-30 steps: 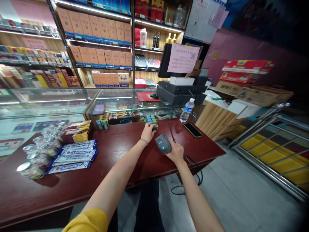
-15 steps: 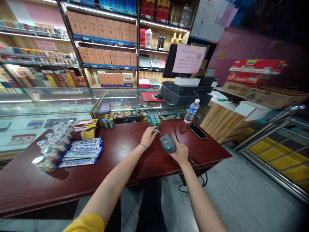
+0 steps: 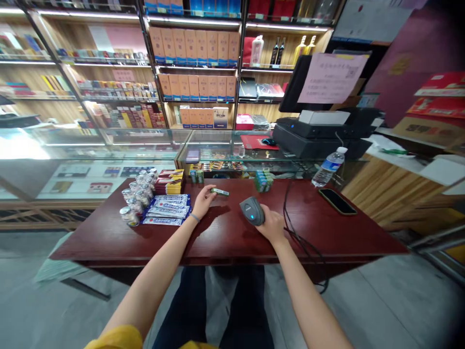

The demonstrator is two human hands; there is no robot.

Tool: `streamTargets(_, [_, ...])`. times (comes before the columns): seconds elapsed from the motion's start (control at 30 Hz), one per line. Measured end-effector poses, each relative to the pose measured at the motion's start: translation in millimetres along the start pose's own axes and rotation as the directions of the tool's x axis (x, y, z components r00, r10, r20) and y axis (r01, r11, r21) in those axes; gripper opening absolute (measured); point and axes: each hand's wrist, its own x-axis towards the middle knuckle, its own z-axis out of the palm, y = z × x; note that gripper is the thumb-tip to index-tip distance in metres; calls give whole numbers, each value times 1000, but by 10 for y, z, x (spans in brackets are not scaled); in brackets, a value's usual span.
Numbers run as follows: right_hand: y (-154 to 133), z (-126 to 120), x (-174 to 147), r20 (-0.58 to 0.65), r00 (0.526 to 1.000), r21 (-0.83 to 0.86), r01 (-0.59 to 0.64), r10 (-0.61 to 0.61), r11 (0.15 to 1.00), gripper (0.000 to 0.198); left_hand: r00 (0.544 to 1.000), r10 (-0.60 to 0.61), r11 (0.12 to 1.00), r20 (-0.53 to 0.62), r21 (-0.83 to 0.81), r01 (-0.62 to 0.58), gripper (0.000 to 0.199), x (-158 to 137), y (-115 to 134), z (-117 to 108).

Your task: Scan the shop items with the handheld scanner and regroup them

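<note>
Shelves (image 3: pixel 268 41) stand behind a dark red table (image 3: pixel 232 242). Jars (image 3: pixel 135 198), blue packs (image 3: pixel 167 210) and yellow boxes (image 3: pixel 174 186) sit on its left; a bottle (image 3: pixel 329 167) and phone (image 3: pixel 337 201) are on its right. A black cord (image 3: pixel 285 206) runs beside the right hand (image 3: pixel 272 224), which curls around a gray scanner (image 3: pixel 252 211). The left hand (image 3: pixel 204 201), nearly closed, pinches a small green pack (image 3: pixel 221 192) over the table. Pink paper (image 3: pixel 332 77) on the screen (image 3: pixel 295 80) has writing too blurry to read.

One head-worn camera looks forward and down over the table (image 3: pixel 225 237).
</note>
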Motion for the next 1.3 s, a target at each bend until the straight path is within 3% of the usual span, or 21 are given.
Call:
streamTargets(0.13, [-235,97,20,84,994,58,66,-71,996,40,998,-39,999,-56,16,40,34,-58,-47,-170])
streamTargets(0.37, [-311,138,-15,121,972,108,190,-202,976,43,993,-26,999,-111,-47,21,32,-77,-179,-184])
streamTargets(0.53, [-327,133,6,130,965,151,208,-228,966,34,995,-25,1000,-96,-18,24,32,-66,-193,-204])
streamTargets(0.77, [-306,141,-4,97,974,129,190,-203,973,42,989,-22,996,-146,-90,9,32,-65,-202,-189])
streamTargets(1.0, [-302,122,-14,106,974,128,185,-199,974,40,944,46,991,-326,135,-2,38,130,-17,-367])
streamTargets(1.1, [-305,107,-14,94,975,123,190,-202,974,38,923,33,964,-383,257,72,36,338,4,-553])
streamTargets(1.3, [-306,105,4,64,978,127,192,-201,973,33,946,8,866,-324,476,155,28,650,-144,-764])
